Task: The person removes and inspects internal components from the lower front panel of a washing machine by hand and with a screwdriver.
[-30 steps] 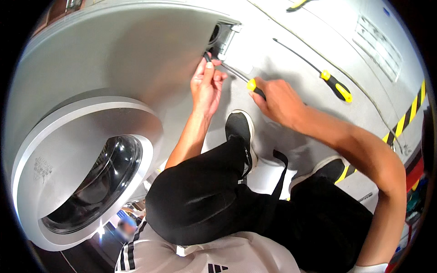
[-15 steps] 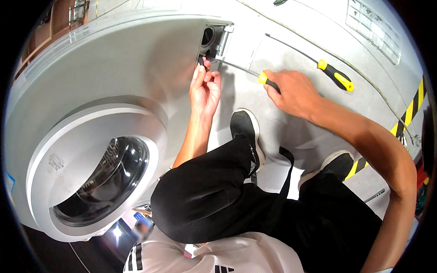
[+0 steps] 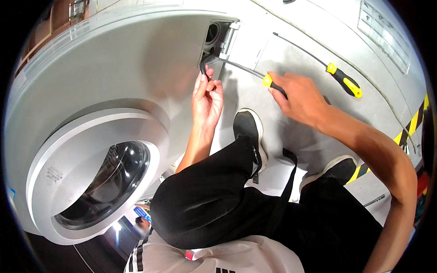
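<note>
A grey front-loading washing machine [image 3: 177, 50] has a small open compartment low on its front, with a round dark filter cap [image 3: 212, 33] inside. A short black hose [image 3: 203, 68] bends out of the compartment below the cap. My left hand [image 3: 208, 100] pinches the hose's free end between thumb and fingers, palm up. My right hand [image 3: 298, 96] is closed around the yellow-and-black handle of a screwdriver [image 3: 243, 68]. Its shaft points left to the compartment, with the tip beside the hose; whether they touch I cannot tell.
A second yellow-and-black screwdriver [image 3: 344, 82] lies on the grey floor beyond my right hand. A cable [image 3: 346, 57] runs behind it. The round machine door [image 3: 43, 182] is at left. My shoes [image 3: 248, 125] and a black strap [image 3: 290, 170] are below my hands.
My left hand has drawn back slightly from the compartment, and more of the black hose shows outside it. The right hand still grips the screwdriver. The view has shifted a little.
</note>
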Demonstrator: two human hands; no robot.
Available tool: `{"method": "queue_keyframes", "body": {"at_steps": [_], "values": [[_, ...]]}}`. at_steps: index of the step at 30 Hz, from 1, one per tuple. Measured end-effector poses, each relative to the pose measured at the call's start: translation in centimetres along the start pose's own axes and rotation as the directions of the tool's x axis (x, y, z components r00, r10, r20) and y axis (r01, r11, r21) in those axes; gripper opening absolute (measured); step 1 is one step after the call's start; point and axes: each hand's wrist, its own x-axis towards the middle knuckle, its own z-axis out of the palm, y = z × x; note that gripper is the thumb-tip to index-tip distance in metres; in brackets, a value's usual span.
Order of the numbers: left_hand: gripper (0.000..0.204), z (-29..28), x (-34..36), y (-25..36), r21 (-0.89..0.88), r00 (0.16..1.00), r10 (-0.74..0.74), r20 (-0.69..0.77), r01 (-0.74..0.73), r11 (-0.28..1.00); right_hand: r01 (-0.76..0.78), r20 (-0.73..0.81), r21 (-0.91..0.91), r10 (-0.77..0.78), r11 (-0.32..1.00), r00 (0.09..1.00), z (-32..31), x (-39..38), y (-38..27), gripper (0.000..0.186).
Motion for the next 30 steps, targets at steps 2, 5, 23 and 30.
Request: {"method": "queue_keyframes", "body": {"at_steps": [2,5,23,30], "values": [[0.024,0.2,0.0,-0.3,0.003,1.000,0.011,-0.001,-0.011,1.000,-0.001,0.000,0.001,0.001,1.000,1.000,0.1,0.1,0.0,0.032],[0.024,0.4,0.2,-0.6,0.016,1.000,0.023,0.009,-0.023,1.000,0.012,-0.001,-0.016,-0.012,1.000,1.000,0.0,0.4,-0.3,0.031],[0.026,0.6,0.4,-1.2,0.057,0.997,0.078,-0.003,-0.077,0.995,0.063,-0.054,-0.012,-0.064,0.998,0.997,0.7,0.3,0.2,0.032],[0.026,1.3,0.3,-1.4,0.081,0.995,0.097,-0.018,-0.095,0.992,0.012,-0.011,0.027,-0.012,1.000,1.000,1.1,0.3,-0.9,0.033]]}}
